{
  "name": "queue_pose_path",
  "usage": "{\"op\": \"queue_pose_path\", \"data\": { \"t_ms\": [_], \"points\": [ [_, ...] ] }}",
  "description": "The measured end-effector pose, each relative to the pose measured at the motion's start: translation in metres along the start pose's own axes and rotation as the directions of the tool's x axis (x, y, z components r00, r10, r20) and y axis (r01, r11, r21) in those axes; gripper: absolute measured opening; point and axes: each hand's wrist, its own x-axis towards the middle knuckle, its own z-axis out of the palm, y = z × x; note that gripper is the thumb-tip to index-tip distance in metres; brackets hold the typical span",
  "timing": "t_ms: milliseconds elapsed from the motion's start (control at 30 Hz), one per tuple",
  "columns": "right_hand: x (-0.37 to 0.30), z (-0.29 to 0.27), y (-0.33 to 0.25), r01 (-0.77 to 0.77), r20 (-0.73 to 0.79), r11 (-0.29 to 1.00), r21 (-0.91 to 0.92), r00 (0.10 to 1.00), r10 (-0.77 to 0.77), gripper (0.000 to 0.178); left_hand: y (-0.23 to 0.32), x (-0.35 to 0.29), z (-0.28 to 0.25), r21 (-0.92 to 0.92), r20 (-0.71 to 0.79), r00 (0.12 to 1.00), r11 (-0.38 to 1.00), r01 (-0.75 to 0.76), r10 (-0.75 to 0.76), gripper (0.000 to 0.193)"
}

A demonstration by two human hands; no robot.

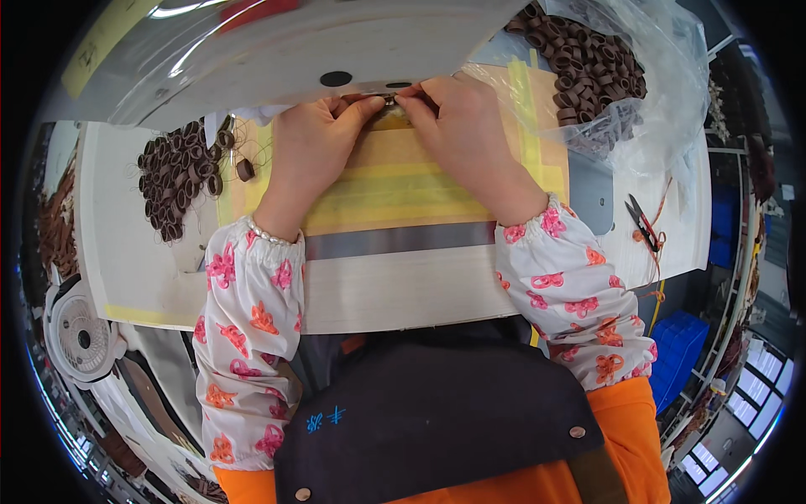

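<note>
- Brown, and very small, is the piece (388,101) pinched between both hands at the far middle of the tabletop (403,294), right under the edge of a grey machine body (336,50); it looks like one of the loops heaped nearby, but most of it is hidden by fingertips.
- The left hand (312,143) closes thumb and forefinger on the piece's left end; the right hand (453,126) clamps its right end the same way, the two sets of fingertips almost touching.
- Both hands rest above a board covered in yellow tape strips (403,189), with a grey band just nearer the person.
- A pile of brown loops (180,172) lies loose on the tabletop to the left of the left hand, a single loop (244,170) a little apart from it.
- A clear plastic bag (663,109) holding more brown loops (588,67) sits at the far right, near the right hand.
- Small snips (642,223) with orange thread lie well to the right of the right forearm.
- Floral sleeve covers wrap both forearms; a bead bracelet (267,235) circles the left wrist.
- A small white fan (80,336) stands low at the left, off the tabletop.
</note>
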Motion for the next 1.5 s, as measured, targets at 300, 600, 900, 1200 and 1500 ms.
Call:
{"op": "queue_pose_path", "data": {
  "t_ms": [300, 600, 900, 1200, 1500],
  "points": [
    [-0.001, 0.0, -0.001, -0.001, -0.002, 1.0, -0.027, 1.0, 0.001, 0.006, -0.004, 0.002, 0.003, 0.012, -0.001, 1.0, 1.0, -0.017, 0.017, 0.033],
    [0.003, -0.002, -0.001, -0.03, 0.028, 0.999, -0.021, 0.999, 0.03, 0.009, -0.004, 0.003, 0.0, 0.103, -0.009, 0.993, 0.988, -0.117, 0.119, 0.027],
    [0.007, 0.0, 0.001, -0.03, 0.073, 0.994, -0.101, 0.997, 0.038, 0.01, 0.008, 0.0, -0.009, 0.183, 0.06, 0.997, 0.982, 0.046, -0.058, 0.028],
    [0.008, 0.001, 0.003, -0.021, 0.074, 0.995, -0.097, 0.997, 0.029, 0.013, 0.004, 0.001, -0.009, 0.164, 0.035, 0.992, 0.98, 0.113, -0.121, 0.034],
    [0.003, 0.002, 0.008, -0.01, 0.023, 0.998, -0.057, 1.0, 0.011, 0.011, 0.007, 0.002, -0.005, 0.154, 0.041, 0.999, 0.988, -0.006, 0.0, 0.031]
  ]
}}
